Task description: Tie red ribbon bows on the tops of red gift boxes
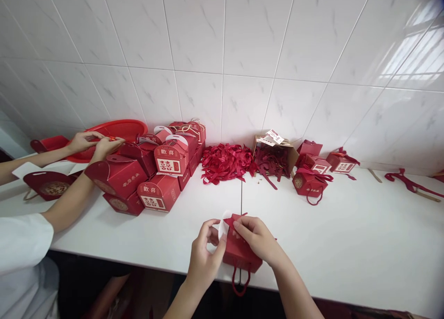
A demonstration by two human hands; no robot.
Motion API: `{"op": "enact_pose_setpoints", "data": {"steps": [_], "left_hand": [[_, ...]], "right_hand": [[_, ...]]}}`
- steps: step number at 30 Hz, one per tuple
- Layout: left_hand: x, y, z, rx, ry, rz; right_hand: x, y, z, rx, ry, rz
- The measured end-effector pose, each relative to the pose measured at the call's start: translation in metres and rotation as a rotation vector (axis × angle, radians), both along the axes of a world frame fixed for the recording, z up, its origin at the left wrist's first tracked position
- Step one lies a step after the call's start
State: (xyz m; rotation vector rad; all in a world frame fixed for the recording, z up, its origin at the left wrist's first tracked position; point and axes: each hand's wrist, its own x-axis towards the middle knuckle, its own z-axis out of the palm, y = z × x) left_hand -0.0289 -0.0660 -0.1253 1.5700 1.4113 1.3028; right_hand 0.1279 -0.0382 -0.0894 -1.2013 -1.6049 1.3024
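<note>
Near the table's front edge a small red paper gift box (239,252) lies tilted between my two hands, a dark red cord loop (240,286) hanging from its near end over the edge. My left hand (204,256) pinches the box's white-sided flap (222,230) between thumb and fingers. From the right, my right hand (258,236) is closed at the top of the box, its thumb and forefinger pressed on a red piece beside that flap. Whether this piece is ribbon or box card, I cannot tell.
Behind lie a heap of red ribbons (228,164) and a cardboard box (291,155) of darker ribbon. Finished-looking red boxes (159,193) are stacked left, several more (310,182) right. A co-worker's hands (104,145) work over a red plastic basin (121,127).
</note>
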Motion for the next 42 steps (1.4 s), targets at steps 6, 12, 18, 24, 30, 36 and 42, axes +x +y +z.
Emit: {"op": "enact_pose_setpoints", "data": {"steps": [6, 12, 18, 24, 30, 36, 42], "left_hand": [[0.000, -0.001, 0.001, -0.005, 0.000, -0.004], [0.000, -0.004, 0.001, -0.010, 0.005, -0.010], [-0.002, 0.003, 0.006, -0.069, -0.105, -0.086], [0.001, 0.027, 0.023, -0.213, -0.292, -0.248], [-0.024, 0.039, 0.008, -0.166, 0.015, -0.026], [-0.074, 0.055, -0.005, 0.018, 0.459, 0.502], [-0.021, 0.052, 0.000, -0.059, -0.060, -0.070]], "right_hand": [[0.000, 0.000, -0.001, 0.037, -0.093, 0.008], [-0.001, -0.001, 0.002, 0.065, -0.122, -0.002], [-0.004, -0.001, 0.004, 0.113, -0.213, -0.002], [-0.004, -0.001, 0.004, 0.122, -0.247, 0.028], [0.008, -0.009, 0.009, 0.296, -0.120, -0.202], [0.060, -0.029, -0.005, 0.312, -0.088, -0.555], [0.055, -0.037, -0.034, 0.111, -0.070, -0.432]]}}
